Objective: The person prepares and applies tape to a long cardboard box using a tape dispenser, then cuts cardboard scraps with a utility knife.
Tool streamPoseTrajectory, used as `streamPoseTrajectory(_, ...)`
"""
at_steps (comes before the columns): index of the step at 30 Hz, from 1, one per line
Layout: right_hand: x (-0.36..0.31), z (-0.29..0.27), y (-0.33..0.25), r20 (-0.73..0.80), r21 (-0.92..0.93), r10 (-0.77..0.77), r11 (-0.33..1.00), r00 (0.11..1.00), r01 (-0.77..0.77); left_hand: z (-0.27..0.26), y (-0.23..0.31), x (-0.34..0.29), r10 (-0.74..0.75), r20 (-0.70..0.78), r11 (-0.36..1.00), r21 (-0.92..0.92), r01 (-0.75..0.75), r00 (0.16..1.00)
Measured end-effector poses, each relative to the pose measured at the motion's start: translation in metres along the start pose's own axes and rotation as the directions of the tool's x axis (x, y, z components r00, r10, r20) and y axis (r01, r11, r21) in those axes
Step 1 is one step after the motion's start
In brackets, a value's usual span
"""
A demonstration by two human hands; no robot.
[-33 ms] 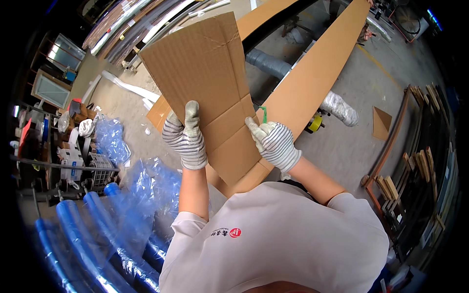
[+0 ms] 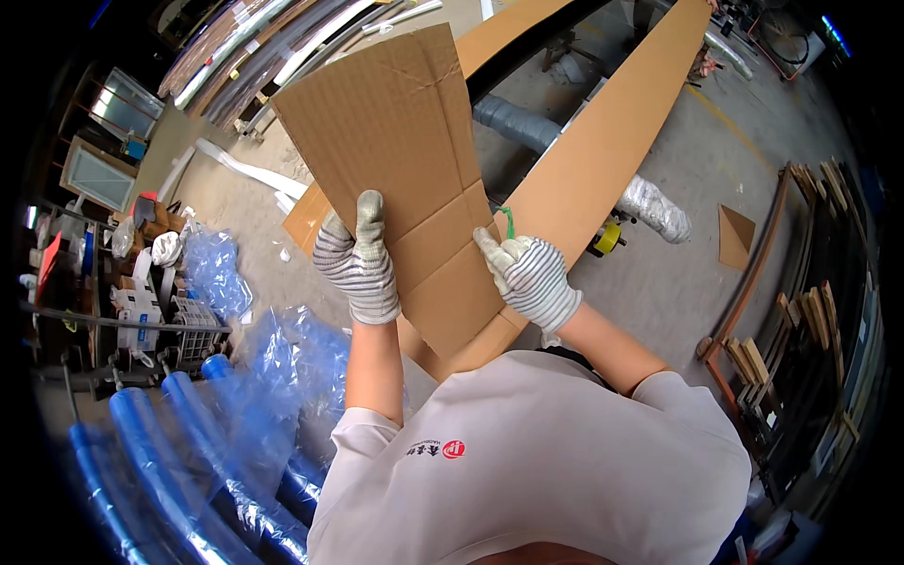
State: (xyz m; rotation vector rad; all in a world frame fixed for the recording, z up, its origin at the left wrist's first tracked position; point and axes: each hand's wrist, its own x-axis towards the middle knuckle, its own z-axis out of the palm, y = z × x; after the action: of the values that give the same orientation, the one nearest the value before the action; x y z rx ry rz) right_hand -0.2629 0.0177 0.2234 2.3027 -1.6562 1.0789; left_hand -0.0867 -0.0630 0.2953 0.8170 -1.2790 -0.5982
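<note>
A creased, oblong piece of corrugated cardboard is tilted up in front of me. My left hand, in a striped knitted glove, grips its left edge with the thumb flat on the face; the other fingers are partly hidden behind it. At the right edge is my right hand, gloved alike and closed, one fingertip against the cardboard. A thin green strip pokes up beside its curled fingers, and whatever lies inside them is hidden. Long brown cardboard panels extend behind and below the piece.
Blue film-wrapped rolls and crumpled blue plastic lie at lower left. A silver-wrapped tube sticks out right of the panels. A rack with wooden blocks stands at far right. Long profiles are stacked at upper left.
</note>
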Motion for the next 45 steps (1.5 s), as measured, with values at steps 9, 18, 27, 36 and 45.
streamPoseTrajectory(9,-0.058,0.001,0.0,0.284,-0.057,0.093,0.995,0.954,-0.08,0.006,-0.019,0.063,-0.106,-0.161,0.99,-0.113,0.088,0.981)
streamPoseTrajectory(18,-0.086,-0.03,-0.001,0.526,-0.022,0.114,0.992,0.843,-0.121,-0.026,-0.079,0.056,-0.403,-0.208,0.905,0.055,0.422,0.891)
streamPoseTrajectory(27,-0.072,-0.049,0.011,0.39,0.361,0.419,0.75,0.82,-0.555,-0.048,-0.144,-0.013,-0.587,-0.14,0.81,-0.126,0.573,0.798)
streamPoseTrajectory(36,-0.057,0.055,0.031,0.288,-0.066,0.706,0.688,0.646,-0.722,-0.031,-0.119,-0.044,-0.592,-0.115,0.778,-0.337,0.53,0.798)
streamPoseTrajectory(45,-0.05,0.051,0.092,0.205,-0.132,0.828,0.552,0.522,-0.824,-0.075,-0.132,-0.026,-0.597,-0.307,0.794,-0.352,0.495,0.741)
